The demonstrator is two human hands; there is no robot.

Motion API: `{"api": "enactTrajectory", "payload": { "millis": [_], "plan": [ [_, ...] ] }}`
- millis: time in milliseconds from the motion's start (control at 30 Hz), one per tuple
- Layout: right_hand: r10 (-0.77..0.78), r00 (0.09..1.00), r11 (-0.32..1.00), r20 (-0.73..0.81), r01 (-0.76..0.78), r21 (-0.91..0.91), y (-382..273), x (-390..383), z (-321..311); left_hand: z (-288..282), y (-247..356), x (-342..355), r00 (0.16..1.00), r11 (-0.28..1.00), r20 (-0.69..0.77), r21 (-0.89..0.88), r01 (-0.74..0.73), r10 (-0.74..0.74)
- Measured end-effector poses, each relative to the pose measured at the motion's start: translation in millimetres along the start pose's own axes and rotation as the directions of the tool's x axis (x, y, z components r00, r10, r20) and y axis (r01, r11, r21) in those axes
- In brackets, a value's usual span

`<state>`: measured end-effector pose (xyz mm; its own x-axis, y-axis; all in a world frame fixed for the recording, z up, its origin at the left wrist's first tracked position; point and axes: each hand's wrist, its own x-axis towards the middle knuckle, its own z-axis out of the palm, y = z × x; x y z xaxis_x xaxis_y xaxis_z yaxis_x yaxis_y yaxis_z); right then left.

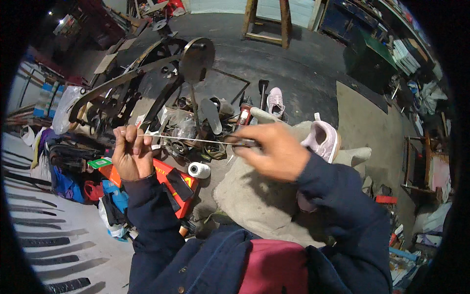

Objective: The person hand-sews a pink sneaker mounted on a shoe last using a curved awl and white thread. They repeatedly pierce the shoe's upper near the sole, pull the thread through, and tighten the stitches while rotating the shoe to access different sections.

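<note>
A white thread (186, 139) runs taut between my two hands. My left hand (133, 153) is raised with its fingers curled, pinching the thread's left end. My right hand (274, 152) is closed around a small dark tool (247, 143) whose kind I cannot make out; the thread reaches its fingertips. Just beyond the right wrist, a pale pink sneaker (320, 138) rests at a beige cloth (254, 191) spread over my lap. Another pink sneaker (275, 102) is on the floor farther off. Below the thread sits a spool of white thread (199, 170).
An orange shoebox (188, 205) lies by my left forearm. Ahead stands a black metal machine with a round wheel (197, 60), with tools and scraps cluttered beneath. A wooden stool (248, 19) is at the back, a dark green box (370, 61) at far right.
</note>
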<state>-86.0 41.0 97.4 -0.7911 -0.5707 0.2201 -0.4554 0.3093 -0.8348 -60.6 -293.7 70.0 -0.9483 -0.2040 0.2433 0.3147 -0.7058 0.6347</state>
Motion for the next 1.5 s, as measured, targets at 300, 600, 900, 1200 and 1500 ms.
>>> {"api": "enactTrajectory", "payload": {
  "millis": [300,600,900,1200,1500],
  "plan": [
    [0.036,0.993,0.964,-0.115,-0.065,-0.257,22.1,-19.4,-19.3,-14.3,3.9,-20.1,0.999,0.999,-0.050,0.041,0.016,-0.014],
    [0.244,0.932,0.849,-0.269,-0.339,-0.406,43.9,-90.2,-78.8,-56.1,-22.9,-12.6,0.988,0.999,-0.150,-0.016,0.038,-0.040],
    [0.244,0.937,0.909,-0.248,-0.310,-0.277,54.9,-94.7,-77.3,-69.9,-21.1,-5.6,0.975,0.998,-0.219,0.047,0.042,-0.031],
    [0.213,0.945,0.904,-0.248,-0.287,-0.318,52.6,-98.2,-77.0,-66.8,-19.9,-2.0,0.973,0.996,-0.229,0.079,0.048,-0.028],
    [0.174,0.975,0.949,-0.135,-0.203,-0.242,37.4,-112.6,-69.1,-89.2,-9.3,-7.7,0.975,0.997,-0.218,0.059,0.047,-0.033]
  ]
}}
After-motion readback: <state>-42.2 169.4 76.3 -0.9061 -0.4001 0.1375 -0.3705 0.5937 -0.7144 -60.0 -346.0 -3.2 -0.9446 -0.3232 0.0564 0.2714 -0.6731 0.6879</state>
